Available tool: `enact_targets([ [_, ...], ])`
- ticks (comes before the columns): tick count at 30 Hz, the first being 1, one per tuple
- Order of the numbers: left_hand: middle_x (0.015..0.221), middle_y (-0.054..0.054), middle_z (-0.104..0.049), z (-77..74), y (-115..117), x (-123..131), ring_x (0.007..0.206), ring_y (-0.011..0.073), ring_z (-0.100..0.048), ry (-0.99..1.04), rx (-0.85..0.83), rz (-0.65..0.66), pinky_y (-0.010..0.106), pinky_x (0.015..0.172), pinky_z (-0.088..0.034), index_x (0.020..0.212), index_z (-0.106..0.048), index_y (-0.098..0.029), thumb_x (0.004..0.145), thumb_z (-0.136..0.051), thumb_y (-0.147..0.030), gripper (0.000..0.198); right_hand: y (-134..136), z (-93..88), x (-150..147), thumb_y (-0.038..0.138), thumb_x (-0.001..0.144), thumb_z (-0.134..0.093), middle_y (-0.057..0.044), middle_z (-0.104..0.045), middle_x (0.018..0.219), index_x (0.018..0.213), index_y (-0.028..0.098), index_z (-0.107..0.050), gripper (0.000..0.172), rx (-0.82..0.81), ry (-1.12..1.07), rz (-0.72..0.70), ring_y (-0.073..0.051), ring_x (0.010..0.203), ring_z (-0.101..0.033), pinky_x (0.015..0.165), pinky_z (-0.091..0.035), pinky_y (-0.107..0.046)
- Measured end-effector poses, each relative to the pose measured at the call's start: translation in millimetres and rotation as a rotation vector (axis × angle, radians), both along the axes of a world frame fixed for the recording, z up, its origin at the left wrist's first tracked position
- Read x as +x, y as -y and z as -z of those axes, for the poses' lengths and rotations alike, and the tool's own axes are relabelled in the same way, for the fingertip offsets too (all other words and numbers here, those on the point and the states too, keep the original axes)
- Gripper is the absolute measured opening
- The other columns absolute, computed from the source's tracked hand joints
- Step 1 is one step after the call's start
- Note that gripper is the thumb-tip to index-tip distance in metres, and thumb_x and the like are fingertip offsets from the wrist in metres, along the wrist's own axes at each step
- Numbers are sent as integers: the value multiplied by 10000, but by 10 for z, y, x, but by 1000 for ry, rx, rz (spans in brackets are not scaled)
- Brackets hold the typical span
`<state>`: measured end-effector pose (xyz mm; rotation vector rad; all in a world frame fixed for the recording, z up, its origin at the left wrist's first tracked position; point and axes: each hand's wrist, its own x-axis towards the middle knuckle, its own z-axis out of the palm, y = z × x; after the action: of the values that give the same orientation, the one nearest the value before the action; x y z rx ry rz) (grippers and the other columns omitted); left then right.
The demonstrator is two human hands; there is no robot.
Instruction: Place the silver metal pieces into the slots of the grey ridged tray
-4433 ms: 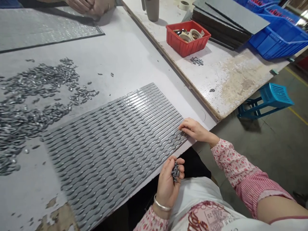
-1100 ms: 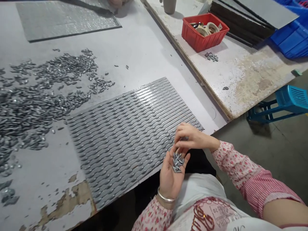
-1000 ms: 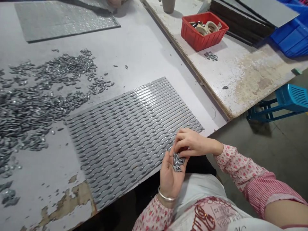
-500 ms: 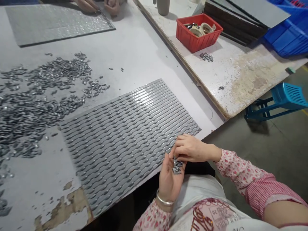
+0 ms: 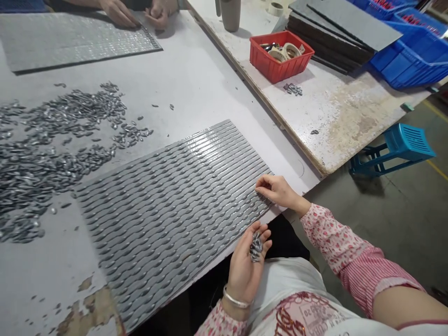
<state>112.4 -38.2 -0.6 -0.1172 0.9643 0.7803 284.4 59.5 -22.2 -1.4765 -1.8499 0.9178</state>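
My left hand (image 5: 247, 266) is cupped palm up at the table's front edge, a silver bangle on its wrist. In its palm lies a small heap of grey, spindle-shaped pieces (image 5: 256, 247). Over the right end of a grey ridged panel (image 5: 168, 210), my right hand (image 5: 275, 190) has its thumb and forefinger pinched together, touching or just above the surface. Whatever is between those fingertips is too small to make out. Wavy rows of bead-like bumps run across much of the panel, while straight ridges show towards its far right corner.
Loose grey pieces (image 5: 52, 163) lie piled at the left. Across the table, another person's hands (image 5: 136, 14) work at a second panel (image 5: 70, 42). On the right-hand table stand a red bin (image 5: 280, 60) with tape rolls, a mug (image 5: 231, 14) and stacked boards (image 5: 332, 37). A blue stool (image 5: 399, 144) stands beyond.
My right hand has left the pieces in my left palm and moved up onto the panel. My left hand stays cupped, its fingers more visible. The view has shifted slightly.
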Motion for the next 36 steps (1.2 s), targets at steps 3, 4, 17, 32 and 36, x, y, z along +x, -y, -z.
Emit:
enact_targets([
  [3,951,118,-658,-8,-3,-4,763,126,-631,-15,-2,61,212,640,-529,1053,-592,-111,833,-555,-165,229,-19,53,-60,181,823,-626,4,-606,734,768,173,-597,63,68,112,8,-147,745,-516,729,-380,-271],
  [4,893,96,-659,1,-1,-8,689,102,-615,-13,3,70,184,575,-511,1045,-594,-118,825,-569,-167,226,-19,67,-79,182,818,-639,-1,-610,746,762,175,-599,69,91,151,9,-161,788,-510,762,-369,-286],
  [17,1212,137,-599,-31,-49,-33,1144,247,-538,206,-8,-63,372,954,-450,1155,-593,-135,906,-414,-356,378,126,-141,-102,292,875,-592,-50,-564,911,814,177,-624,134,193,227,-166,-200,914,-457,855,-344,-350],
  [32,1116,90,-631,58,-15,-5,1003,179,-582,49,180,-86,321,867,-490,1037,-648,-149,860,-528,-319,273,398,-235,-118,288,930,-500,-58,-575,857,852,156,-587,176,57,-102,-524,-174,851,-503,837,-389,-337],
  [36,828,49,-645,81,8,-12,679,109,-585,-42,143,-18,205,571,-484,991,-627,-147,775,-648,-293,261,400,-226,-63,263,925,-502,-38,-580,827,908,156,-570,128,-21,-198,-370,-145,765,-526,728,-427,-273],
])
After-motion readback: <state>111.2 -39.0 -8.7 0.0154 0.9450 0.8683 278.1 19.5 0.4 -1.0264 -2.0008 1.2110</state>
